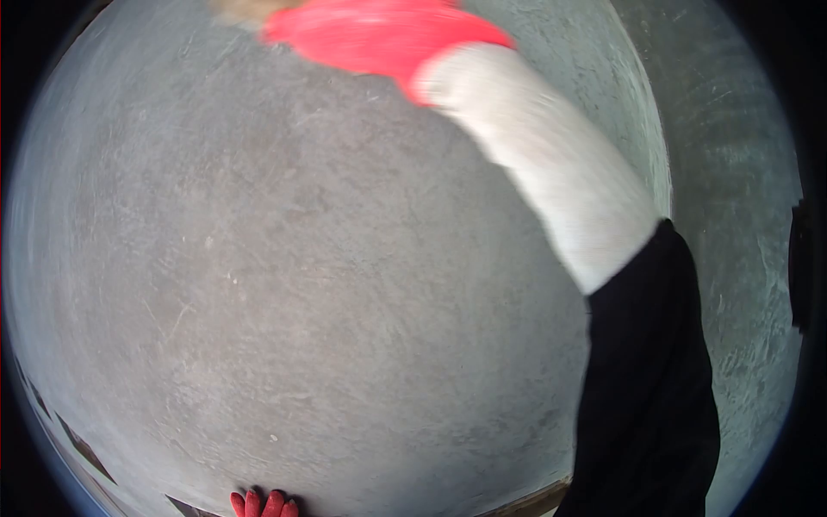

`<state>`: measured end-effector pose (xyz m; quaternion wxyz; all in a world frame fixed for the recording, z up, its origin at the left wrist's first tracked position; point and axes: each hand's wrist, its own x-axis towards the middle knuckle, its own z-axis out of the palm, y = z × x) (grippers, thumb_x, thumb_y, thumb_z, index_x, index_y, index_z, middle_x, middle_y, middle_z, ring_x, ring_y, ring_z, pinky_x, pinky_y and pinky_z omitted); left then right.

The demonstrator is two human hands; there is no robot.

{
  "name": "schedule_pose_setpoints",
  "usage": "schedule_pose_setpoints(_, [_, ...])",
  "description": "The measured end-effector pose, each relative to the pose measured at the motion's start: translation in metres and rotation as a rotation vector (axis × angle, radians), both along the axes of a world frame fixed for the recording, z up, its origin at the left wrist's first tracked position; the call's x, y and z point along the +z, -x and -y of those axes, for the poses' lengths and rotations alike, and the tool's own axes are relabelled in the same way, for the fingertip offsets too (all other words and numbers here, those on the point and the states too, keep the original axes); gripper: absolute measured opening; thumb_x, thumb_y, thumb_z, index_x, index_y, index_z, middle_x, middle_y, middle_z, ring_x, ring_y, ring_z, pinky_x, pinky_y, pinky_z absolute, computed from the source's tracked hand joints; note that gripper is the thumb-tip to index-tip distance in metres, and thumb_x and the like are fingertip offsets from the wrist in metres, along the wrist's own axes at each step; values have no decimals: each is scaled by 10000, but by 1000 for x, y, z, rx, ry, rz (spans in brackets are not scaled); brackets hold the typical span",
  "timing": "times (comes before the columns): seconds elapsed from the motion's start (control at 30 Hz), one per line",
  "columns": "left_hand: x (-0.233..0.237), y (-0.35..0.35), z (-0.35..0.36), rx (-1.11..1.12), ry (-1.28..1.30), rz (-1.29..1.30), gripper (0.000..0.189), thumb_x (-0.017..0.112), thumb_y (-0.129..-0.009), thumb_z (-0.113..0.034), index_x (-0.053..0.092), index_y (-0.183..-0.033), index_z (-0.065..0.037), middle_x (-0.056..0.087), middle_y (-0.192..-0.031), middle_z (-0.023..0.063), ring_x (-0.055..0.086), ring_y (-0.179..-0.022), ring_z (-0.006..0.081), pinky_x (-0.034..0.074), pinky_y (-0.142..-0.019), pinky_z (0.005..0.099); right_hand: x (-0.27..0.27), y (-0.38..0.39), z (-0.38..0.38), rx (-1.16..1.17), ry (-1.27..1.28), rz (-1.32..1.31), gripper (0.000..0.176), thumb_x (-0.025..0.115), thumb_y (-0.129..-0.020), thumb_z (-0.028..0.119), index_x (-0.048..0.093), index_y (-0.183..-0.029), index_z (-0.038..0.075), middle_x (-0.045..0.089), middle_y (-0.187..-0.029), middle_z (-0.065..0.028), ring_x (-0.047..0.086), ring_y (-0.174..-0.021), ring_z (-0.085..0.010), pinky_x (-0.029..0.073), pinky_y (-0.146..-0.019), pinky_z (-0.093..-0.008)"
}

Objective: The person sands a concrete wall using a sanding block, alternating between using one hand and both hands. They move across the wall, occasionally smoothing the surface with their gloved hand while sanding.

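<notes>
My right hand (379, 34), red-gloved and blurred, reaches to the top of the grey cement surface (284, 284), meeting a tan object (245, 9) there. I cannot tell its grip. My left hand (263, 505) shows fingertips pressed together at the surface's lower edge, probably bracing me.

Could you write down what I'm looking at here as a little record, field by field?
Surface: grey cement-like surface, rough and scratched, filling most of the view.
Right hand: right hand in a red glove, stretched to the top edge, motion-blurred.
At its tip: tan object, too blurred to identify; whether it is gripped cannot be told.
Right arm: white sleeve nearer the glove, black sleeve below it.
Left hand: left hand, only red-gloved fingertips showing at the bottom edge.
</notes>
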<state>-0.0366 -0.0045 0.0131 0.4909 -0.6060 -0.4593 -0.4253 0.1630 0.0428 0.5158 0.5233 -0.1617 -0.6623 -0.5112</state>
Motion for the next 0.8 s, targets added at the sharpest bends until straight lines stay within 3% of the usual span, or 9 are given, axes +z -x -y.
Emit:
schedule_pose_setpoints(0.1, [-3, 3, -6, -70, -48, 22, 459, 438, -917, -288, 546, -1283, -32, 584, -1291, 178, 479, -1268, 437, 295, -1080, 641, 0, -102, -19, 8, 26, -394, 618, 603, -852, 392, 503, -1367, 65, 428, -1447, -247, 467, -1290, -384, 383, -1071, -417])
schedule_pose_setpoints(0.2, [-1, 0, -6, -92, -16, 17, 479, 430, -922, -305, 539, -1291, -20, 572, -1310, 179, 475, -1275, 430, 295, -1081, 642, 34, -249, -76, 59, 117, -675, 678, 640, -854, 463, 493, -1407, 100, 610, -1221, -75, 603, -988, -174, 498, -770, -345])
schedule_pose_setpoints(0.27, [1, -1, -5, -94, -5, 28, 482, 430, -922, -307, 538, -1293, -19, 571, -1312, 178, 475, -1276, 428, 296, -1081, 640, 28, -256, -74, -5, 134, -843, 674, 648, -854, 445, 490, -1410, 98, 629, -1151, -59, 603, -930, -146, 499, -728, -322])
schedule_pose_setpoints(0.33, [1, -2, -4, -100, -14, 45, 478, 432, -928, -302, 535, -1298, -17, 572, -1312, 173, 476, -1279, 421, 298, -1083, 635, -3, -197, -43, 186, 434, -602, 613, 659, -869, 403, 520, -1371, 78, 634, -1022, -28, 586, -826, -103, 486, -672, -284])
schedule_pose_setpoints(0.4, [1, 0, -3, -110, -31, 28, 470, 435, -932, -296, 537, -1296, -17, 572, -1313, 173, 474, -1281, 419, 297, -1083, 635, -41, -128, -28, 232, 419, -224, 546, 651, -893, 376, 553, -1332, 67, 655, -1027, -29, 599, -863, -105, 490, -717, -286])
schedule_pose_setpoints(0.43, [2, 0, -5, -119, -63, 22, 461, 438, -935, -289, 538, -1294, -17, 571, -1314, 173, 473, -1283, 418, 297, -1084, 635, -49, -111, -48, -12, -409, 158, 575, 647, -900, 376, 526, -1361, 55, 665, -1076, -91, 613, -998, -180, 482, -870, -317])
schedule_pose_setpoints(0.5, [2, -3, -4, -99, -56, 10, 447, 444, -939, -276, 541, -1289, -17, 571, -1314, 176, 473, -1283, 422, 297, -1083, 635, -107, -59, 37, -43, 188, -15, 641, 643, -833, 362, 493, -1379, 60, 457, -1413, -244, 471, -1273, -396, 383, -1069, -420])
schedule_pose_setpoints(0.67, [0, 2, -6, -73, -56, 9, 448, 437, -953, -296, 542, -1289, -19, 565, -1328, 179, 478, -1275, 429, 297, -1080, 636, -66, -165, -41, -67, 3, -363, 683, 657, -833, 365, 455, -1413, 65, 476, -1385, -232, 478, -1269, -377, 384, -1068, -413])
schedule_pose_setpoints(0.8, [-5, 12, -5, -86, -33, 5, 467, 433, -964, -329, 538, -1295, -17, 561, -1336, 181, 478, -1275, 432, 296, -1079, 636, -64, -243, -32, -5, 400, -808, 760, 614, -842, 455, 368, -1485, 134, 384, -1474, -239, 416, -1336, -359, 361, -1090, -393])
